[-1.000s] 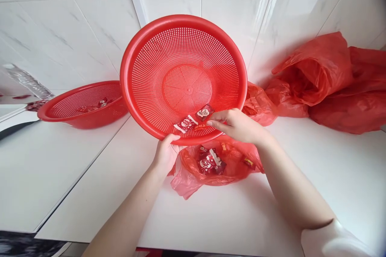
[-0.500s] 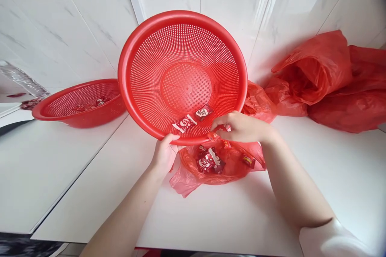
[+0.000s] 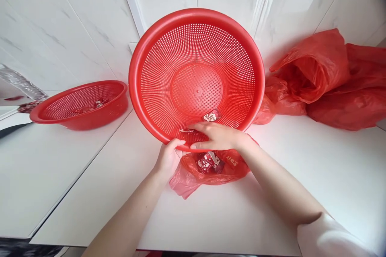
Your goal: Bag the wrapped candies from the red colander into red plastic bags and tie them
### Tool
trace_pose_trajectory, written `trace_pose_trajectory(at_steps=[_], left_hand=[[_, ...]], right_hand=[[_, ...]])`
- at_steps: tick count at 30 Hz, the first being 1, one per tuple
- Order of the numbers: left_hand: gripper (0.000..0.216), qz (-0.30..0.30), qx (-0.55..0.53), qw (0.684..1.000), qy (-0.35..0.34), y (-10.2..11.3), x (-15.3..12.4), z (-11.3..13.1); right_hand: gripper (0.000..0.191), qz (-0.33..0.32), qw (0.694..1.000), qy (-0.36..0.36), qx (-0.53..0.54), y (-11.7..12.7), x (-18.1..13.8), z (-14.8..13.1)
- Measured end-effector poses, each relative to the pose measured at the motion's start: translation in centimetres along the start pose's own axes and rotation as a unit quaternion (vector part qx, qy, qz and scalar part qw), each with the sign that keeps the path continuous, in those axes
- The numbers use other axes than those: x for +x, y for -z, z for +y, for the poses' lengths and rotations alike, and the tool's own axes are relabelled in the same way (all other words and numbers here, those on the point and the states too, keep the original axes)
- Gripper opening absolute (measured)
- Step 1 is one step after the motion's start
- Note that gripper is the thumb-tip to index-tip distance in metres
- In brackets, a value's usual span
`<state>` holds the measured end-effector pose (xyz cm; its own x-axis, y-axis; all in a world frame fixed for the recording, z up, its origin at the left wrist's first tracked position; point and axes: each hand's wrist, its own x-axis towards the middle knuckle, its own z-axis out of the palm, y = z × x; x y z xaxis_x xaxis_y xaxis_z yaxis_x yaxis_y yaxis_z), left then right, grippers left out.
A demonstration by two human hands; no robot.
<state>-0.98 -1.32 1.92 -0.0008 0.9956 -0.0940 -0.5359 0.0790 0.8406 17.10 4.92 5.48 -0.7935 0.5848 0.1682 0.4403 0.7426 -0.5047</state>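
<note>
A large red plastic colander (image 3: 197, 54) is tilted with its opening towards me. My left hand (image 3: 169, 158) grips its lower rim, thumb on the inside. My right hand (image 3: 217, 136) reaches over that rim, thumb and fingers apart, fingertips at a small snack packet (image 3: 186, 131) that they partly cover. Another dark red packet with white lettering (image 3: 211, 115) lies in the colander just above my right hand. Beneath the rim, an opened red plastic bag (image 3: 223, 178) holds several packets, among them a red-and-white one (image 3: 205, 163). My right forearm hides the bag's right side.
A second red colander (image 3: 90, 114) with a few packets stands at the left by the tiled wall. Red plastic bags (image 3: 319, 72) are heaped at the back right. Clear plastic packaging (image 3: 22, 82) lies at the far left. White tabletops (image 3: 90, 192) meet at a seam.
My right hand has moved left and let go of a small red packet; one with yellow lettering now shows in the bag. The colander has shifted slightly right in view.
</note>
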Motion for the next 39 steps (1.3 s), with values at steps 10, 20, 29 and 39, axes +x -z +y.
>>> trace_pose_trajectory(at_steps=[10,20,29,39], left_hand=[[0.003,0.037,0.012,0.999,-0.004,1.2,1.1,0.0],[0.003,0.026,0.025,0.999,-0.019,1.0,0.7,0.5],[0.007,0.077,0.013,0.997,-0.014,2.1,1.5,1.7],[0.021,0.201,-0.012,0.973,-0.110,5.9,3.5,5.4]], right_hand=[[0.017,-0.017,0.997,-0.028,0.075,5.2,-3.4,-1.2],[0.053,0.069,0.977,-0.146,-0.138,1.6,-0.9,0.4],[0.028,-0.009,1.000,0.003,-0.001,2.6,-1.5,-0.5],[0.014,-0.080,0.990,-0.115,-0.012,4.0,-3.5,-3.3]])
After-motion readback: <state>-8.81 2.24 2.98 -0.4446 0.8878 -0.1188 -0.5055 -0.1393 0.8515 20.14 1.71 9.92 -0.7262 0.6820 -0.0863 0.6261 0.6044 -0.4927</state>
